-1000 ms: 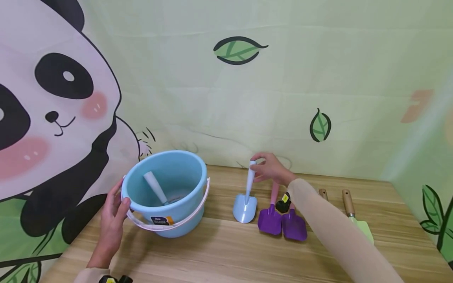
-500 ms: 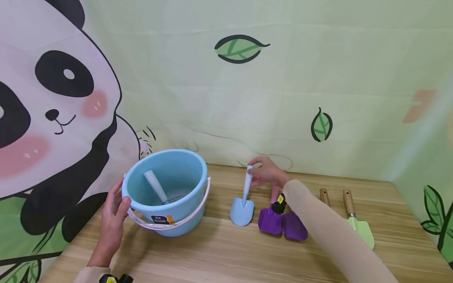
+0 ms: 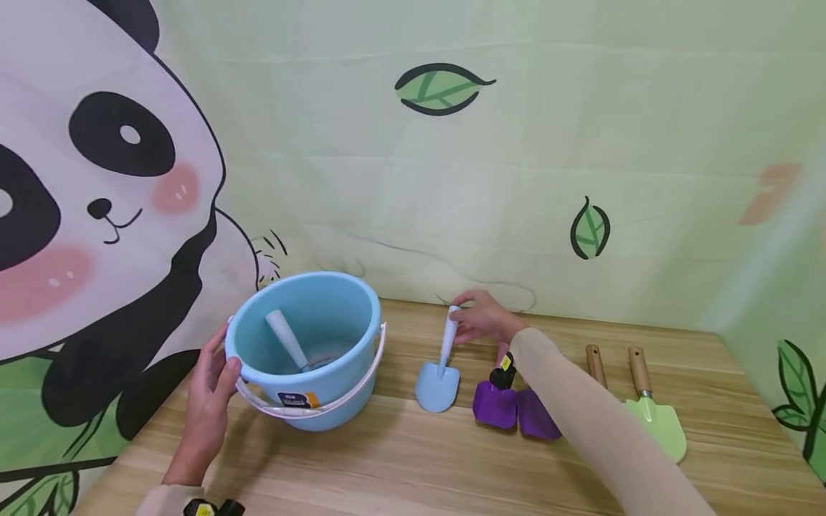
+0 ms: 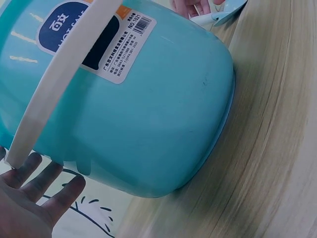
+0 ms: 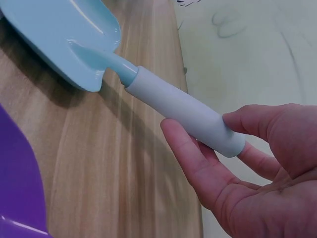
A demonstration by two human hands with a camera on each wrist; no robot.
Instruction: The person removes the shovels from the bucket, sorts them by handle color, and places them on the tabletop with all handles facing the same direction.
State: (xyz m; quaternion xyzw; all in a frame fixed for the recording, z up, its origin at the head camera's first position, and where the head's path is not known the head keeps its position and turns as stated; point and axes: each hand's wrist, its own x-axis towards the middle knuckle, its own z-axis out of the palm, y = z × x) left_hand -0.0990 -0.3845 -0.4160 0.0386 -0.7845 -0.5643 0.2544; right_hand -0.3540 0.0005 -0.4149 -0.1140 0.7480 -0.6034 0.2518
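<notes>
A light blue bucket [image 3: 361, 398] with a white carrying handle [image 4: 57, 79] stands on the left of the table. My left hand [image 3: 208, 390] rests against the outside of its rim, with thumb and fingers fairly straight in the left wrist view. Inside the bucket leans a white shovel handle [image 3: 284, 337]; its lower end is hard to see. To the right, my right hand [image 3: 485, 317] pinches the end of the white handle of a light blue shovel [image 3: 437, 387] between thumb and fingers. The blade points down toward me, at or just above the wood.
Two purple shovels [image 3: 495, 405] lie right of the blue one, partly under my right forearm. Farther right is a green shovel [image 3: 661, 423] with a wooden handle, beside another wooden handle [image 3: 595, 364]. A wall hanging with a panda [image 3: 122, 136] rises behind the wooden table [image 3: 387, 473].
My right hand has moved slightly left and lower, carrying the light blue shovel a little closer to the bucket. My left hand stays against the bucket.
</notes>
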